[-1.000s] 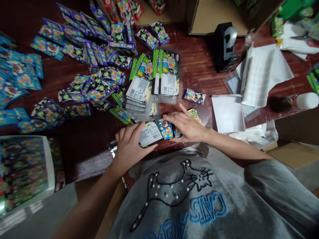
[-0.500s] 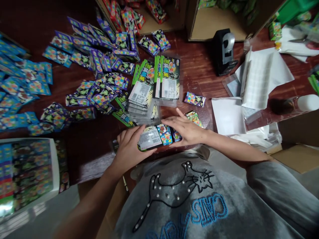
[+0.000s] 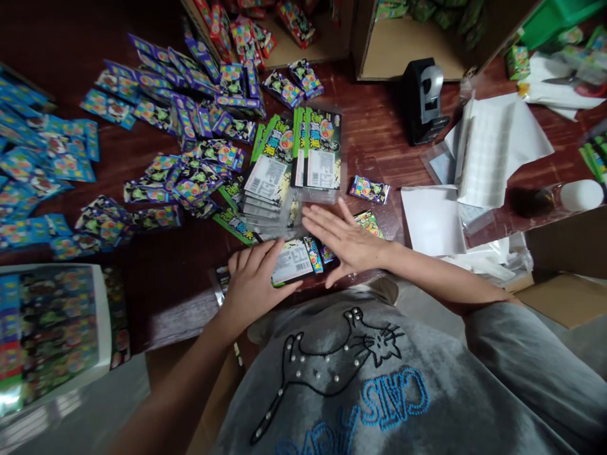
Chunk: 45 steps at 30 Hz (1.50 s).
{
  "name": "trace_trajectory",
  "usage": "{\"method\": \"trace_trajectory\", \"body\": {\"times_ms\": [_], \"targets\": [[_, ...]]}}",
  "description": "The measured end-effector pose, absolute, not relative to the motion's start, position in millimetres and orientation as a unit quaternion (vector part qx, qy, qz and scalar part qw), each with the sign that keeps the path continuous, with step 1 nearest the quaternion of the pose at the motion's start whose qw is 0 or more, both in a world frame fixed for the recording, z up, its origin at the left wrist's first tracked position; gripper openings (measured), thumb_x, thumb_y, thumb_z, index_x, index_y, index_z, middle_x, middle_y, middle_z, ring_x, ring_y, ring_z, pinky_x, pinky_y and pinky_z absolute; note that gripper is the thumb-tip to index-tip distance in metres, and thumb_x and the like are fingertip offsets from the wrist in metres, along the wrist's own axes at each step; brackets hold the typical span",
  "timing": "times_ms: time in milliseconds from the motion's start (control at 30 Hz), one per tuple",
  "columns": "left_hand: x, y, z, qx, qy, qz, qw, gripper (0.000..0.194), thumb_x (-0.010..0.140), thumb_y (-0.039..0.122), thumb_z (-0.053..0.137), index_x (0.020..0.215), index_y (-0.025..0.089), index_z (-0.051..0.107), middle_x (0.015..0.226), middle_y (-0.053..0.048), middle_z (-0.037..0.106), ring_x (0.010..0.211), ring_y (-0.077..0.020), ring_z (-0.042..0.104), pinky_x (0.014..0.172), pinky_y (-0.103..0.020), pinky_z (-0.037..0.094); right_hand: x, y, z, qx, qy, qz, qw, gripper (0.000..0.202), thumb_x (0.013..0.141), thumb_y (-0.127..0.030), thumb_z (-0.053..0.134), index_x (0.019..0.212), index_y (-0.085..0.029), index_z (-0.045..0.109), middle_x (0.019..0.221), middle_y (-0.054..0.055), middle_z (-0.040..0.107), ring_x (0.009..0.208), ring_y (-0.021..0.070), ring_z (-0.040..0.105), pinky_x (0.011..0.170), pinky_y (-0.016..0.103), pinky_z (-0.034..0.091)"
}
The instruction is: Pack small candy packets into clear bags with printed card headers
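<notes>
At the table's front edge, my left hand (image 3: 253,278) grips a printed plastic pouch (image 3: 290,260) that bears a white barcode label. Its thumb lies along the lower edge and its fingers along the upper one. From the pouch's right end sticks part of a blue candy packet (image 3: 313,254). My right hand (image 3: 346,240) is held with spread fingers just right of it, over a purple packet (image 3: 327,254) that it partly hides. A green packet (image 3: 368,222) shows behind the right hand. Beyond both hands lie stacked labelled pouches (image 3: 324,142) and one loose purple packet (image 3: 370,189).
Piles of purple packets (image 3: 190,120) and blue packets (image 3: 47,151) cover the left side. Cardboard boxes (image 3: 408,44) stand at the back. A tape dispenser (image 3: 422,104), a roll of labels (image 3: 486,151) and a white-capped bottle (image 3: 581,195) are on the right.
The blue packet has slid left, and less of it shows outside the pouch. My right hand has spread its fingers and shifted slightly up. The left hand has moved a little to the right.
</notes>
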<state>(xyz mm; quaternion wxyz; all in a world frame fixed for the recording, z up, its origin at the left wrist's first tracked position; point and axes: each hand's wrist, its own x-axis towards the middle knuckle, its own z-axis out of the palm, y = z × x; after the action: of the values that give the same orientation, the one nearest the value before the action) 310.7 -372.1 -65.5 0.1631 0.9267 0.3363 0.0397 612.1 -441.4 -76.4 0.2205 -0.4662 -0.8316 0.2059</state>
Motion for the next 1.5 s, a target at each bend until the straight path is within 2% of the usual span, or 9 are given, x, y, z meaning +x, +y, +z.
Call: {"method": "trace_trajectory", "body": {"times_ms": [67,200,400,567,700,867,967,1133,1500], "targets": [[311,-372,-64,0.926,0.344,0.026,0.154,0.086,0.088,0.056,0.079,0.161,0.021,0.049,0.15,-0.02,0.065,0.131,-0.043,0.059,0.112,-0.056,0.039,626,-441,-73,-0.481,-0.829,0.2,0.204,0.128,0.082,-0.086,0.075,0.175,-0.014,0.024,0.176,0.027,0.034,0.167,0.0468,0.024,0.133,0.075,-0.01],[315,-375,-64,0.921,0.358,0.028,0.152,0.088,0.086,0.056,0.081,0.16,0.02,0.05,0.149,-0.02,0.064,0.13,-0.043,0.059,0.11,-0.054,0.04,640,-436,-72,-0.461,-0.837,0.218,0.198,0.097,0.089,-0.065,0.08,0.165,-0.017,0.045,0.15,0.02,0.066,0.154,0.0427,0.046,0.132,0.077,-0.015],[326,-386,-65,0.903,0.392,0.043,0.171,0.09,0.085,0.057,0.083,0.16,0.019,0.05,0.149,-0.02,0.063,0.13,-0.0414,0.058,0.109,-0.051,0.042,632,-429,-72,-0.43,-0.835,0.251,0.235,0.088,0.089,-0.068,0.081,0.159,-0.023,0.052,0.146,0.015,0.069,0.147,0.037,0.055,0.134,0.075,-0.01],[326,-389,-67,0.913,0.372,0.05,0.163,0.09,0.085,0.055,0.084,0.16,0.018,0.049,0.147,-0.021,0.064,0.13,-0.0417,0.058,0.109,-0.052,0.041,620,-436,-75,-0.418,-0.84,0.257,0.231,0.087,0.098,-0.06,0.076,0.166,-0.018,0.042,0.154,0.019,0.064,0.152,0.0344,0.053,0.136,0.071,-0.008],[327,-387,-69,0.923,0.345,0.061,0.158,0.088,0.087,0.058,0.081,0.161,0.021,0.049,0.145,-0.02,0.065,0.128,-0.0421,0.059,0.108,-0.053,0.04,609,-445,-80,-0.432,-0.846,0.252,0.184,0.1,0.104,-0.057,0.069,0.175,-0.011,0.016,0.174,0.026,0.04,0.163,0.0283,0.042,0.14,0.06,-0.004],[328,-384,-65,0.927,0.342,0.051,0.147,0.088,0.089,0.057,0.079,0.162,0.021,0.048,0.146,-0.021,0.065,0.128,-0.0435,0.059,0.109,-0.056,0.04,651,-463,-68,-0.474,-0.85,0.172,0.154,0.117,0.093,-0.084,0.064,0.176,-0.014,0.02,0.18,0.024,0.026,0.171,0.0371,0.018,0.135,0.07,-0.012],[333,-384,-61,0.928,0.335,0.049,0.156,0.089,0.087,0.057,0.082,0.161,0.022,0.049,0.145,-0.02,0.066,0.127,-0.0435,0.06,0.11,-0.056,0.04,685,-472,-68,-0.471,-0.854,0.175,0.136,0.094,0.099,-0.075,0.063,0.172,-0.022,0.036,0.177,0.019,0.036,0.166,0.04,0.032,0.135,0.074,0.006],[348,-387,-59,0.928,0.333,0.067,0.154,0.084,0.088,0.054,0.081,0.16,0.02,0.051,0.145,-0.021,0.066,0.129,-0.0432,0.061,0.113,-0.056,0.039,687,-468,-84,-0.466,-0.848,0.164,0.193,0.069,0.104,-0.064,0.063,0.156,-0.017,0.061,0.165,0.02,0.055,0.145,0.0354,0.056,0.121,0.06,0.049],[347,-378,-63,0.925,0.315,0.1,0.188,0.086,0.088,0.057,0.081,0.16,0.022,0.049,0.147,-0.018,0.065,0.133,-0.0389,0.061,0.115,-0.051,0.043,665,-450,-73,-0.389,-0.845,0.247,0.271,0.064,0.1,-0.056,0.075,0.152,-0.02,0.065,0.165,0.016,0.056,0.149,0.0314,0.054,0.124,0.056,0.048]]}}
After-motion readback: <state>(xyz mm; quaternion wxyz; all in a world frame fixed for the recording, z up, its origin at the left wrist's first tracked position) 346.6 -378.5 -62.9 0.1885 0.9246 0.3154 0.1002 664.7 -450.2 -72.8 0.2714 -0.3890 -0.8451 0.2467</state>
